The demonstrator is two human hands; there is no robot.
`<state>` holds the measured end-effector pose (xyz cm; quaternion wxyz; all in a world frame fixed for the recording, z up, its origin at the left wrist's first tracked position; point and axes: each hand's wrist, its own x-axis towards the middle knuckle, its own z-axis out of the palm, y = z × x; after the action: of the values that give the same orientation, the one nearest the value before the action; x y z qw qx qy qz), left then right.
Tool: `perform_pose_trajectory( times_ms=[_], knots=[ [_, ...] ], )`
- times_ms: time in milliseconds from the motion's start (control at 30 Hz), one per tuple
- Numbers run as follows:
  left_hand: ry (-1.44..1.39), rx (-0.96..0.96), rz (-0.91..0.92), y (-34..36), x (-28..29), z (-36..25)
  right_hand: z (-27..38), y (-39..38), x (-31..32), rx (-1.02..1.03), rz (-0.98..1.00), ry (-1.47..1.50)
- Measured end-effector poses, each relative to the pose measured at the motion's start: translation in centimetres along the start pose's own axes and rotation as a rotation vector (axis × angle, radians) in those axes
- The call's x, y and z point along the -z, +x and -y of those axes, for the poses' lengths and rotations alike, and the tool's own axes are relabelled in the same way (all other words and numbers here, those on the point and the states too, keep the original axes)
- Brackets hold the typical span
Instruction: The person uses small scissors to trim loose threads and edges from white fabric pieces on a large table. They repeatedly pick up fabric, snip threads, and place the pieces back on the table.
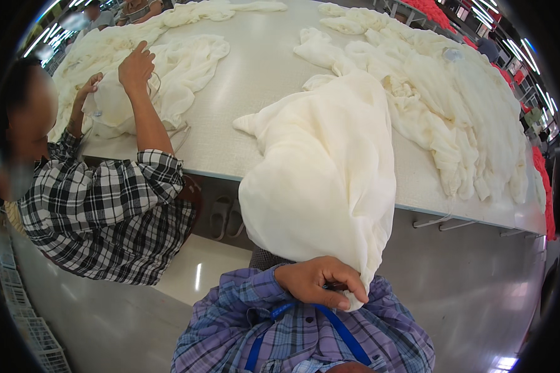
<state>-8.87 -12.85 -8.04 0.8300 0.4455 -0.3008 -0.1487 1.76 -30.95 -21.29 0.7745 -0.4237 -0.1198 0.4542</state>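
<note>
A large piece of cream garment cloth [317, 168] hangs over the table's near edge, and its lower part drapes down in front of my body. At the bottom right of this cloth, my left hand [326, 281] pinches a small gathered end between thumb and fingers, close to my chest. The far part of the same cloth lies on the table [255, 68] and meets a heap of similar fabric. My right hand does not show; only its purple plaid sleeve [404, 323] can be seen, to the right of the cloth.
At left, a co-worker in a checked shirt [99, 217] handles cream cloth over the table. Cream garments [442, 105] are heaped at right, more [193, 68] at left. Grey shoes [219, 216] are under the table; white wire baskets [37, 336] stand lower left, red fabric [541, 186] far right.
</note>
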Motion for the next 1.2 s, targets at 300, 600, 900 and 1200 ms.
perform_pose_trajectory(
  times_ms=[300,600,900,1200],
  knots=[
    [0.099,-0.146,-0.077,-2.3,1.6,-3.0,0.0,-0.4,-1.2,0.093,-0.199,-0.151],
    [0.392,-0.323,-0.636,-1.1,1.8,-3.9,15.6,1.5,-5.9,0.866,-0.544,-0.561],
    [0.374,-0.461,-1.187,3.0,4.4,-2.3,27.7,17.6,-11.4,1.44,-0.49,-1.112],
    [0.393,-0.356,-1.335,0.4,7.4,-0.8,15.8,4.2,-2.4,1.062,-0.691,-1.248]
  ],
)
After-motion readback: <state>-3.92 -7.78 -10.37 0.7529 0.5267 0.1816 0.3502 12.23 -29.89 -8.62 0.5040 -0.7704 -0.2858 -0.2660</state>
